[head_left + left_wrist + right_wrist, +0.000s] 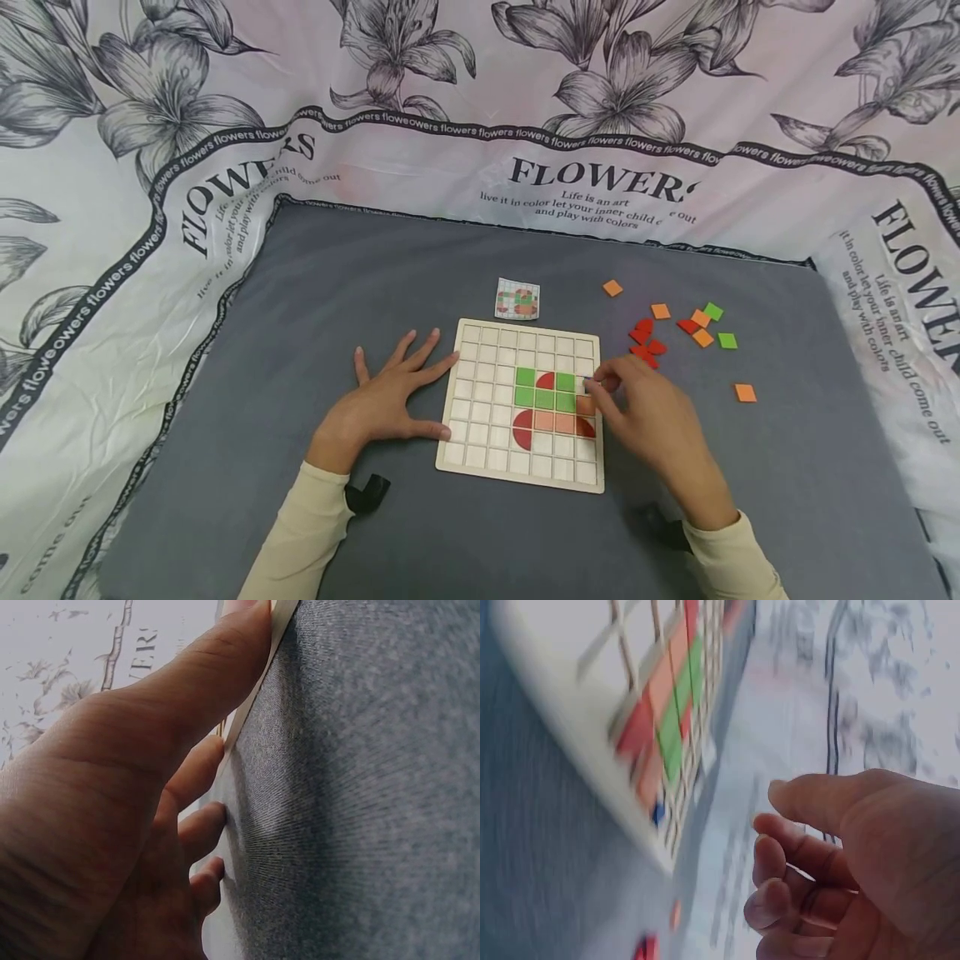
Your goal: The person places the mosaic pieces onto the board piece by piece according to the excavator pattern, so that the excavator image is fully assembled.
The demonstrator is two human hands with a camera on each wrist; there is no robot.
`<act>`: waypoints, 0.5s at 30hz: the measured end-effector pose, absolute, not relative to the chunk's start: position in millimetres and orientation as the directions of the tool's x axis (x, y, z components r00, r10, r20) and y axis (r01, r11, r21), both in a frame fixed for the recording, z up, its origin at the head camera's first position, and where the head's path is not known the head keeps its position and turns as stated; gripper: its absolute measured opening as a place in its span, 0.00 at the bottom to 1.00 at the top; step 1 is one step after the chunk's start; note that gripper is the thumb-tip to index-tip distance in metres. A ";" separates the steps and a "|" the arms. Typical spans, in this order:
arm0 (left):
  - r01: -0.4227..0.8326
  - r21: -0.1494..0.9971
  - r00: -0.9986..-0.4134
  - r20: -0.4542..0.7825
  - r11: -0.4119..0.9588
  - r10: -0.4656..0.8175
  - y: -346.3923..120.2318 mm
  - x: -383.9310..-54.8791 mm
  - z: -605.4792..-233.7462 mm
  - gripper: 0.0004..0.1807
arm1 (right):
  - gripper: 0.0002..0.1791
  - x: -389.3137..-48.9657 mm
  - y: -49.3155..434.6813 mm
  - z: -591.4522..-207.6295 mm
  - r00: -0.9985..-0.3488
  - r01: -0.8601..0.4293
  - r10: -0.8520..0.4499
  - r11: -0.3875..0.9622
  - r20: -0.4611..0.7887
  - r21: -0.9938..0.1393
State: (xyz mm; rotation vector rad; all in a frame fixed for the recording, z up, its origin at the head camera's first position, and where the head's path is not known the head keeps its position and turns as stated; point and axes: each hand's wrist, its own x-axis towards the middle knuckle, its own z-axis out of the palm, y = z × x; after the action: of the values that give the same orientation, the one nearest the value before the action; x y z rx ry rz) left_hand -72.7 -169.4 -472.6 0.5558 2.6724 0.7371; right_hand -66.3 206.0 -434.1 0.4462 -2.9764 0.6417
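Note:
A pale wooden grid board [475, 455] lies on the grey cloth. Set in its cells are green squares [545, 399], orange squares [555, 422], red rounded pieces [522, 430] and a small blue piece [658, 814]. My left hand [386, 402] has its fingers spread, with thumb and index finger touching the board's left edge. At the board's right side is my right hand [651, 412], its thumb and index fingertips right by the blue piece in the head view. In the right wrist view those fingers are loosely bent, with nothing visible between them.
Beyond the board lies a small printed pattern card [517, 300]. To the right are scattered loose red pieces [642, 333], orange squares [745, 392] and green squares [727, 341]. A floral cloth [420, 167] rises around the back and sides.

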 end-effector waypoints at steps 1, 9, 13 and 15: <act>0.279 0.542 -0.876 -0.194 0.793 0.441 -169.2 -72.5 -472.7 0.61 | 0.08 -67.5 214.1 -432.7 -0.962 -0.272 -0.237 0.879 0.136 -0.392; 0.276 0.552 -0.882 -0.181 0.787 0.436 -167.8 -70.0 -473.3 0.61 | 0.12 -72.0 279.4 -424.1 -0.976 -0.109 -0.029 0.924 0.215 -0.367; 0.286 0.548 -0.883 -0.169 0.786 0.438 -167.3 -71.2 -473.5 0.61 | 0.18 -72.6 306.9 -426.1 -0.982 -0.002 0.063 0.940 0.178 -0.342; 0.288 0.543 -0.882 -0.171 0.789 0.440 -167.2 -71.5 -473.3 0.61 | 0.21 -72.9 319.1 -428.6 -0.986 0.055 0.104 0.942 0.132 -0.331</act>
State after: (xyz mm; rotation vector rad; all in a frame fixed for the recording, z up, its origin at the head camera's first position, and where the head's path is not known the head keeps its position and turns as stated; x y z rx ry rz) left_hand -71.5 -167.2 -473.3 0.5601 2.6905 0.7497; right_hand -72.9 319.1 -428.6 -0.1216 -2.9493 0.4965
